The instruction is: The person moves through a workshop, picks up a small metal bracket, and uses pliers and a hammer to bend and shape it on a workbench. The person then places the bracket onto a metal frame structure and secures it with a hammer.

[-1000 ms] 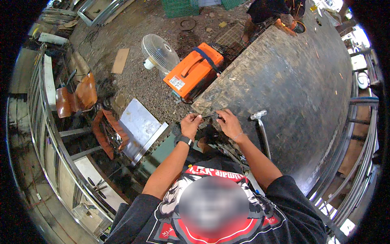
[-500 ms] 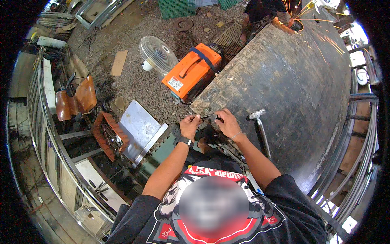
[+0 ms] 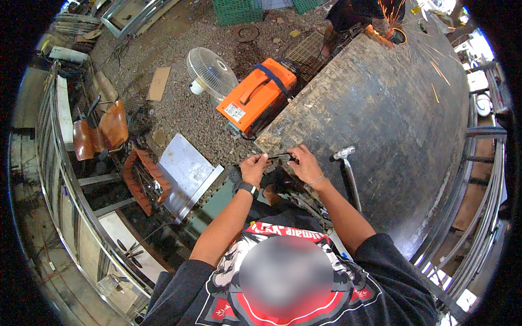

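My left hand, with a dark watch at its wrist, is closed in a pinch on one end of a short, thin metal piece. At its other end my right hand pinches it too, fingers bent. The piece is too small to name more exactly; it spans the gap between my hands, close to the near corner of a worn dark tabletop. Right of my right hand a hammer lies on this tabletop, its metal head away from me and its handle toward my forearm.
An orange machine and a white fan stand on gravel beyond my left hand. A metal plate and a rust-coloured frame sit at left. At the table's far end a person works amid flying sparks.
The thin metal piece has tilted slightly between my fingers, while both hands stay almost in place. The sparks at the far end have become fewer.
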`<state>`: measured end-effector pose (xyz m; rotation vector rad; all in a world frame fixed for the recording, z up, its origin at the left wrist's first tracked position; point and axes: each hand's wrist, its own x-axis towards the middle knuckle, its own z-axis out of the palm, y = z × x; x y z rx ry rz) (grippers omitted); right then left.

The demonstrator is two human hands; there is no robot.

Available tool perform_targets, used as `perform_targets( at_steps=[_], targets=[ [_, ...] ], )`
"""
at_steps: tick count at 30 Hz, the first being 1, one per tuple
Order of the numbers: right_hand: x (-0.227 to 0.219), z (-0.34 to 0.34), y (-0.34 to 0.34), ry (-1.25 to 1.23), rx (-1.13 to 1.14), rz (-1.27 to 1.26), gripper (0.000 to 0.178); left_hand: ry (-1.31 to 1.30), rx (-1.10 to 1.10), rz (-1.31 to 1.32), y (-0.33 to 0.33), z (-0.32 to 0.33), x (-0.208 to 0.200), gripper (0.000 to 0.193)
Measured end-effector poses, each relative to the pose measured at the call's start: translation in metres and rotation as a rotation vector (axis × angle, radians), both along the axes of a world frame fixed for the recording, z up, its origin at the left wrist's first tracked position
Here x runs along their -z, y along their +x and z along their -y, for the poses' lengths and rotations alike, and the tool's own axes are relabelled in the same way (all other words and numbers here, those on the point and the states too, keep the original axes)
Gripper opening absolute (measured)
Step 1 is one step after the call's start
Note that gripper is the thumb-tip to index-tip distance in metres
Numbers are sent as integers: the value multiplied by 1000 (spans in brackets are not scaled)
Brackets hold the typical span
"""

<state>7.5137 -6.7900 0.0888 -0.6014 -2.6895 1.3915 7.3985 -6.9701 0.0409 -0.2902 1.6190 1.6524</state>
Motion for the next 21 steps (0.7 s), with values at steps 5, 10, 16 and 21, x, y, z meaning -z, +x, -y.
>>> perform_targets(
  at_steps=[5, 10, 16, 21],
  targets=[
    [-1, -3, -1, -29, -25, 29, 31, -21, -14, -11, 1, -1, 4, 33],
    [-4, -4, -3, -26, -33, 54, 30, -23, -3, -25, 0, -1, 1, 31],
    [-5, -4, -4, -38, -26, 54, 33, -22, 4, 7, -2, -1, -3, 30],
    [-3, -2, -3, -65, 14, 48, 33, 23, 10, 50, -2, 3, -4, 28]
  ],
)
